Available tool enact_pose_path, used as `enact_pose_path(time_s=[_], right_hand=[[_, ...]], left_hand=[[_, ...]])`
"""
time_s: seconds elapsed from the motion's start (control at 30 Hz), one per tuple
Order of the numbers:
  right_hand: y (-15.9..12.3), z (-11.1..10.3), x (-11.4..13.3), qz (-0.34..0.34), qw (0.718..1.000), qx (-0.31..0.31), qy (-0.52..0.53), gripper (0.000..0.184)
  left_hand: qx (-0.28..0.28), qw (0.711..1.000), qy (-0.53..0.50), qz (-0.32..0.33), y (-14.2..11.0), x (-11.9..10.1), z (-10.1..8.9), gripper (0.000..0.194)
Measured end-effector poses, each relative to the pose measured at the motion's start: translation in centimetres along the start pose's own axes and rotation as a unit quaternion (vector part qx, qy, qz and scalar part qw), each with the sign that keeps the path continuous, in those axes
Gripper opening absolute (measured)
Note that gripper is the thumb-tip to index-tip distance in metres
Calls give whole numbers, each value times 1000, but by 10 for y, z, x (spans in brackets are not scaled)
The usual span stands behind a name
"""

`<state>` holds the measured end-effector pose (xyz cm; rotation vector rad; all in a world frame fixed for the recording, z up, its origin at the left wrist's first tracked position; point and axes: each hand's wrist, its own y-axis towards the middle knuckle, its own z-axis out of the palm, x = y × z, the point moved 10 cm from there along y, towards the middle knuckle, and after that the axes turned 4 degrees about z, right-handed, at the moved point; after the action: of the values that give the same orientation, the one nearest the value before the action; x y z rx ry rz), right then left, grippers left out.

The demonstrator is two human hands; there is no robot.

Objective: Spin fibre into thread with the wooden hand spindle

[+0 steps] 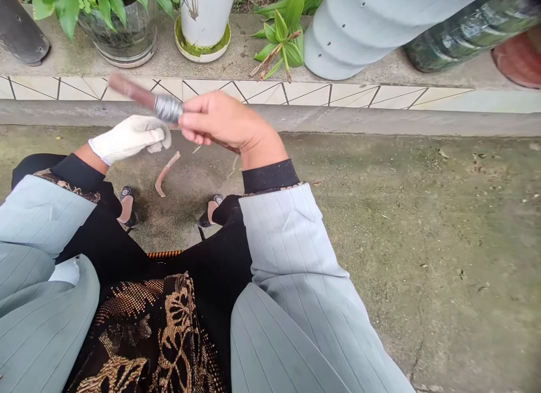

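Gold-patterned dark cloth point(139, 336) covers my front, flanked by grey pinstriped sleeves point(287, 229), with black trousers point(211, 280) over my spread knees. Ahead of them, my bare right hand point(224, 119) pinches the wire-wound end of a brown stick point(133, 91) between thumb and fingers; it slants away to my left, slightly blurred. Just under it, my gloved left hand point(127, 138) has its fingers curled, and I cannot tell whether they grip anything. Lower down, my dark shoes point(214, 200) carry round emblems too small to read, and a curved brown strip point(163, 179) lies on the concrete between them. Beyond my hands, a tiled ledge point(262, 93) walls off the front, crowded with a clear planter point(127, 35), a white pot point(205, 15) printed with dark plant stems, a leafy plant point(283, 35), a ribbed grey container point(359, 32), a green bottle point(460, 38) and a reddish pot point(518, 57).
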<state>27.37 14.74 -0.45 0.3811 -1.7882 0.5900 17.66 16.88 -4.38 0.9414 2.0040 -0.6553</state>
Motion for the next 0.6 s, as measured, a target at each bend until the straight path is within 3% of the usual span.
enact_pose_path(time_s=[0.1, 0.2, 0.27, 0.33, 0.37, 0.43, 0.5, 0.53, 0.6], right_hand=[[-2, -46, -12, 13, 981, -187, 39, 25], [0, -67, -39, 94, 960, -256, -65, 29], [0, -71, -52, 155, 932, -270, -184, 25], [2, -59, -60, 203, 911, -214, -289, 19], [4, -43, -64, 214, 913, -147, -314, 17], [3, 3, -66, 201, 933, 40, -297, 17], [-8, 45, -51, 144, 944, 195, -222, 19], [-12, 57, -37, 105, 953, 226, -175, 20], [-10, 53, -8, 22, 983, 173, -64, 21]], left_hand=[[33, 999, 1, -16, -1, 1, 13, 39], [97, 994, 45, -15, -5, -6, 29, 38], [108, 992, 65, -1, -9, -15, 30, 38], [75, 994, 80, 10, -11, -22, 18, 35], [50, 995, 85, 11, -11, -24, 10, 33], [-3, 997, 79, 0, -13, -22, -8, 28], [-41, 997, 57, -16, -13, -17, -20, 24], [-55, 997, 47, -25, -13, -13, -23, 22], [-75, 996, 30, -46, -11, -7, -24, 18]])
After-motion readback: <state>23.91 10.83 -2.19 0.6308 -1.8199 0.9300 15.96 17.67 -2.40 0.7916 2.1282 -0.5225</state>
